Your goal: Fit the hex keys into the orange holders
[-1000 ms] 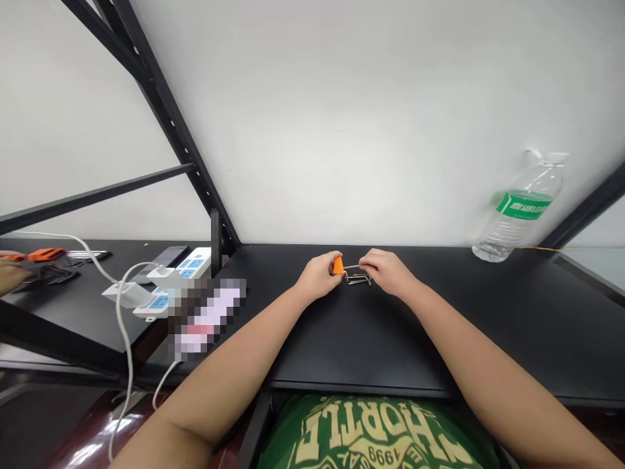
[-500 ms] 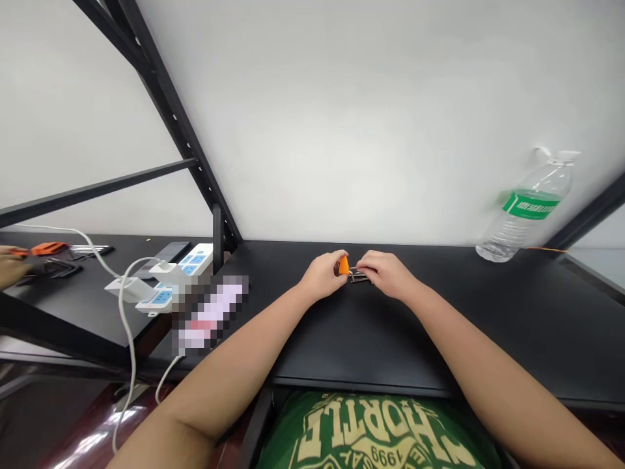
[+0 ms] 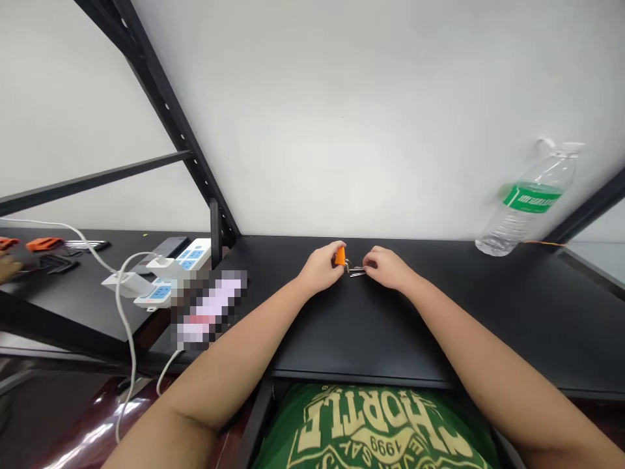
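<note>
by the wall is a clear plastic bottle (image 3: 532,197). the left hand (image 3: 321,270) pinches an orange holder (image 3: 340,256); metal hex keys (image 3: 357,272) sit just right of it, reaching the right hand (image 3: 387,267), whose curled fingers may or may not grip one, i cannot tell.

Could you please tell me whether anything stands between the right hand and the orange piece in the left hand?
Only some thin metal rods show in the gap between the right hand and the orange piece in the left hand; nothing else visible stands there.
</note>
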`<state>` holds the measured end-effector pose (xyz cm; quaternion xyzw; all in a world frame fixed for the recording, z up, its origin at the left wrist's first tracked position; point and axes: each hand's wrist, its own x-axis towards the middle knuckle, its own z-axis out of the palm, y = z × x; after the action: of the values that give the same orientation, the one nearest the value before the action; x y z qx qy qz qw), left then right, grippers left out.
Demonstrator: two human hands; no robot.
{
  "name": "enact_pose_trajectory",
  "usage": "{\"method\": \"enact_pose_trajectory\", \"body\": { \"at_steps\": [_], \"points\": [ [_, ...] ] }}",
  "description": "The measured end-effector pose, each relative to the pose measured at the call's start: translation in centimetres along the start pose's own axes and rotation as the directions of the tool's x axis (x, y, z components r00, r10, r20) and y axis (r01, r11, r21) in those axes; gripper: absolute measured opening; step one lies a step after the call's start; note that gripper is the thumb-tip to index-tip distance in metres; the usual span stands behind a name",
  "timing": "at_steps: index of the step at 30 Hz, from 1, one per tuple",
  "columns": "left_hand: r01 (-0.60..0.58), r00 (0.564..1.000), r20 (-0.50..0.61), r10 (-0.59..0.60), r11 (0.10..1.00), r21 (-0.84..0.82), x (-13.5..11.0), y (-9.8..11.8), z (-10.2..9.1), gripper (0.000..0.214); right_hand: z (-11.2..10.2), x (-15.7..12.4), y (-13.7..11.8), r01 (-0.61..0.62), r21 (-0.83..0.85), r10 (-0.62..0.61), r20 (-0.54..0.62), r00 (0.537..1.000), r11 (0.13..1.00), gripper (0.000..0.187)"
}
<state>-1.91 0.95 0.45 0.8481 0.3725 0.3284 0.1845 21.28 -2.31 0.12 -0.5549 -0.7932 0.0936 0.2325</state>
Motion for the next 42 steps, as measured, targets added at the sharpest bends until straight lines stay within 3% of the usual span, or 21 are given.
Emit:
{"method": "enact_pose_trajectory", "body": {
  "at_steps": [4,10,17,23,28,33,42],
  "points": [
    [0.02,1.0,-0.008,-0.02,1.0,-0.013,0.0,-0.1,0.2,0.055,0.4,-0.1,0.1,0.011,-0.091,-0.002,0.101,0.995,0.996,0.015],
    [0.032,0.999,0.004,-0.032,0.999,-0.036,0.0,0.0,0.4,0.054,0.7,-0.3,-0.7,0.003,-0.19,0.005,0.037,0.999,0.982,0.021],
    [0.034,0.999,0.005,-0.033,0.998,-0.043,0.0,0.0,0.5,0.055,0.6,-0.1,-1.1,-0.045,-0.272,0.073,0.095,0.993,0.961,0.015],
    [0.034,0.999,0.008,-0.034,0.998,-0.053,0.0,0.0,0.5,0.055,0.1,-0.2,-1.4,-0.119,-0.197,0.151,0.154,0.976,0.973,0.008],
    [0.047,0.999,-0.016,-0.048,0.998,-0.049,0.1,-0.2,0.5,0.054,-0.7,-0.2,-0.7,-0.013,0.031,0.013,0.014,1.0,0.999,0.012],
    [0.049,0.999,-0.018,-0.05,0.997,-0.052,0.0,-0.1,0.5,0.052,-1.4,-0.1,-0.9,0.144,0.178,-0.101,-0.229,0.968,0.973,0.018],
    [0.061,0.998,-0.018,-0.062,0.996,-0.058,-0.1,0.0,0.5,0.051,-1.5,-0.6,-1.5,0.27,0.143,-0.229,-0.254,0.94,0.952,0.024]
  ]
}}
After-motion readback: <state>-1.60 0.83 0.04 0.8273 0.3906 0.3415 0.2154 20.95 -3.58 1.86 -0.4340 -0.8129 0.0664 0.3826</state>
